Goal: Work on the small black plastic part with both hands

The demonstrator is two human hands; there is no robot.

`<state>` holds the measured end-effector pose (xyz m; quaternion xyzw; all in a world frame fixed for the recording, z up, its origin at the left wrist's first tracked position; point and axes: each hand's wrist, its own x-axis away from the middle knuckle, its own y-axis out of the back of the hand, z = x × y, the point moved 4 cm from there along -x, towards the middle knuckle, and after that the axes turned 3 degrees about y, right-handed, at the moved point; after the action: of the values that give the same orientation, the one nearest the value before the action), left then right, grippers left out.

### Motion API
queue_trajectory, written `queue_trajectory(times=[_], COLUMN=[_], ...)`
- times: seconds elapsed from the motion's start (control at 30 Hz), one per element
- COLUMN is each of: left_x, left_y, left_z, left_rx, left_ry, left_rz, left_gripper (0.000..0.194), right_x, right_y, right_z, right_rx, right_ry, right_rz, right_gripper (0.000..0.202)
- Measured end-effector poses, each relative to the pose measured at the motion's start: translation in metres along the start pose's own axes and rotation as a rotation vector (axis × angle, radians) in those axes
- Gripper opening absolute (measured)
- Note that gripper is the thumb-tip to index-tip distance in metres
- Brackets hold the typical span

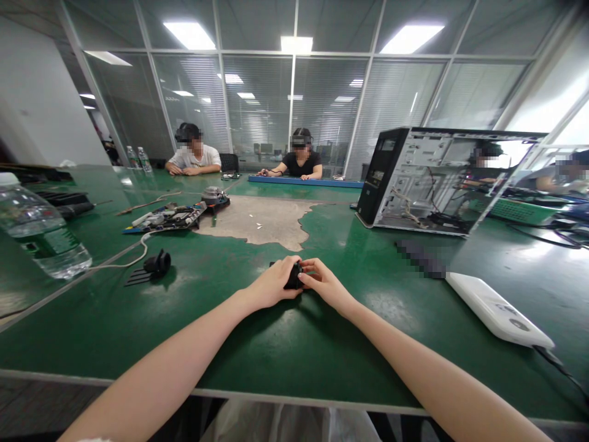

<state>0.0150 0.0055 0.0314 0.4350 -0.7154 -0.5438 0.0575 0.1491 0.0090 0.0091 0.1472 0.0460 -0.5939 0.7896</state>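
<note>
Close above the green tabletop, near its middle, my two hands meet at a small black object (293, 280). My left hand (275, 281) is closed around it from the left and covers much of it, so its kind cannot be made out. From the right, the thumb and fingers of my right hand (322, 281) pinch its near end. To the left on the table lies another black part (156, 265), with a round end and several thin prongs.
A circuit board (170, 216) with a cable lies at left, beside a metal-topped part (215, 196). An open computer case (414, 184) stands at right. A white power bank (499, 310) and a water bottle (43, 233) flank me. Two people sit opposite; others are at far right.
</note>
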Motion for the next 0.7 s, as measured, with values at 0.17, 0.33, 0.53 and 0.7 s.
queue_trajectory(times=[0.17, 0.33, 0.53, 0.7], left_x=[0.0, 0.001, 0.0, 0.0], left_y=[-0.001, -0.002, 0.0, -0.001], left_z=[0.002, 0.003, 0.001, 0.002], left_rx=[0.006, 0.03, 0.035, 0.019], left_ry=[0.005, 0.006, 0.0, -0.011], left_rz=[-0.014, -0.024, -0.02, -0.019], left_gripper=[0.057, 0.059, 0.059, 0.059], right_x=[0.002, 0.003, 0.0, 0.001], right_y=[-0.001, -0.002, 0.0, 0.0], right_z=[0.011, 0.009, 0.003, 0.007], right_rx=[-0.031, -0.055, -0.013, -0.023], right_ry=[0.09, 0.029, -0.003, 0.045], right_rz=[0.06, 0.044, 0.001, 0.049], right_gripper=[0.029, 0.025, 0.03, 0.029])
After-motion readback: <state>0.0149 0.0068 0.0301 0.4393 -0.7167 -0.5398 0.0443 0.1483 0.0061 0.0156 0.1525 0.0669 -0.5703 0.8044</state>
